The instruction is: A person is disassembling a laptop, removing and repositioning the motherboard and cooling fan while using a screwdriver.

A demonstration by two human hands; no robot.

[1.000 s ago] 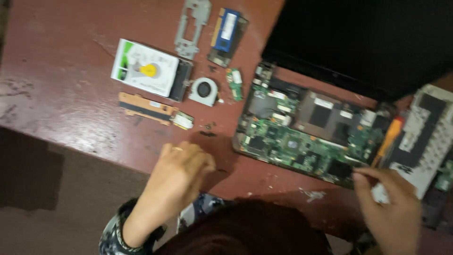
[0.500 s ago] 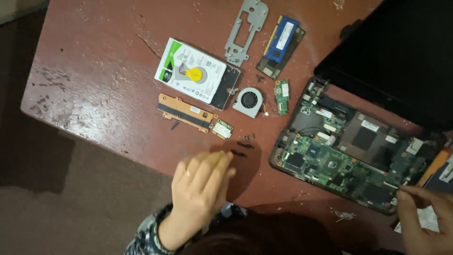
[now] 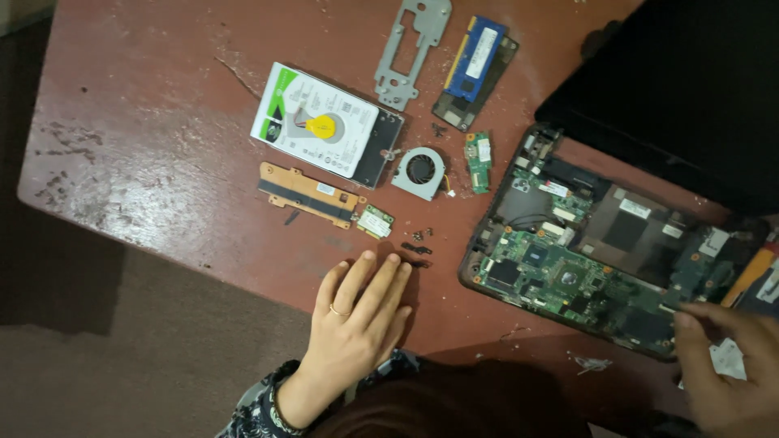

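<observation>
My left hand [image 3: 357,320], a ring on one finger, lies flat on the red-brown table [image 3: 154,154] and holds nothing. Its fingertips are just short of several small dark screws [image 3: 418,243]. My right hand [image 3: 726,365] is at the lower right, its fingertips pinched at the near right edge of the opened laptop base [image 3: 479,280] with its green motherboard [image 3: 568,272]. I cannot tell whether these fingers grip anything. Something white [image 3: 728,357] lies under that hand.
Removed parts lie in a row beyond my left hand: a hard drive [image 3: 324,130], a metal bracket [image 3: 410,53], a blue memory module [image 3: 475,65], a round fan [image 3: 420,172], a small green board [image 3: 479,154], a copper strip [image 3: 308,193] and a small card [image 3: 375,221]. The black laptop lid [image 3: 690,81] lies at the upper right.
My left hand has slid forward and flattened on the table near the screws. The view has shifted, so the parts sit more to the right. My right hand stays at the board's edge.
</observation>
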